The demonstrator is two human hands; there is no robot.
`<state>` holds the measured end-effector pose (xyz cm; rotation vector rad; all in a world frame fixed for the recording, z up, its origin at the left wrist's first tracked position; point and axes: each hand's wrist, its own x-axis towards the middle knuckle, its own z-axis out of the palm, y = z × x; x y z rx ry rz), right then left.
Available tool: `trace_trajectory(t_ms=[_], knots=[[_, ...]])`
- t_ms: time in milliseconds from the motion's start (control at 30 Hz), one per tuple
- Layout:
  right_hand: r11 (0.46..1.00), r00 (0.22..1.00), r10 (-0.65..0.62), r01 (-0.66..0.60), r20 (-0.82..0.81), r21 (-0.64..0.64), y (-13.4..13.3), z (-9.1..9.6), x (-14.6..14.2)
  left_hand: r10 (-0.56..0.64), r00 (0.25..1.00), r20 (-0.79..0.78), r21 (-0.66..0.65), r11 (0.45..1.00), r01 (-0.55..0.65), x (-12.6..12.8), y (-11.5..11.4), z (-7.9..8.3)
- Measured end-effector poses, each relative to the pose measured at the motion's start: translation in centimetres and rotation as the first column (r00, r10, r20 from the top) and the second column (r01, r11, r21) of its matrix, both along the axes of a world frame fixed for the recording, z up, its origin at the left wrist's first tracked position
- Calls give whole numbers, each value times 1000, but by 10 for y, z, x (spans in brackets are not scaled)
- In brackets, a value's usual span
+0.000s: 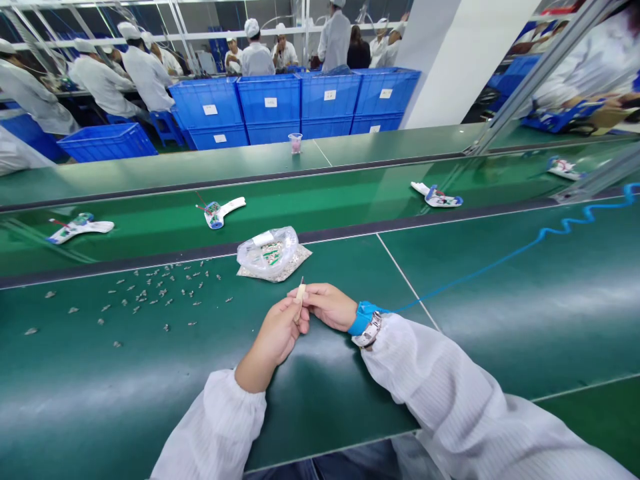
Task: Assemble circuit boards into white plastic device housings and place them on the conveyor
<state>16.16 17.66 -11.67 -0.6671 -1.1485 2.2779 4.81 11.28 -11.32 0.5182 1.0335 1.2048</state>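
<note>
Both hands meet above the green bench, just in front of an open plastic bag [270, 257] full of small parts. Between the fingertips is a small cream-coloured strip [300, 293] with a thin dark tip pointing up; its exact kind is unclear. My left hand [277, 330] pinches its lower end. My right hand [330, 305] is closed at its upper part, fingers pressed together. A blue wrist strap [364, 317] and a metal watch [371, 333] sit on my right wrist. Many small metal parts [143, 293] lie scattered to the left of the bag.
Beyond the bench runs a green conveyor belt [330, 200] carrying white curved housings with circuit boards, such as one [220, 212] behind the bag. A blue coiled cord [500, 261] stretches right. A plastic cup [295, 143], blue crates [270, 100] and several people stand farther back.
</note>
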Motion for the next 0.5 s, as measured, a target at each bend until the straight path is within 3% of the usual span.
trace_trajectory(t_ms=[200, 500], knots=[[995, 995, 96, -96, -8, 39, 1, 2, 3, -47, 999, 13, -2, 999, 47, 0, -1, 3], [990, 994, 110, -112, 29, 90, 2, -4, 3, -74, 997, 12, -9, 997, 74, 0, -1, 5]])
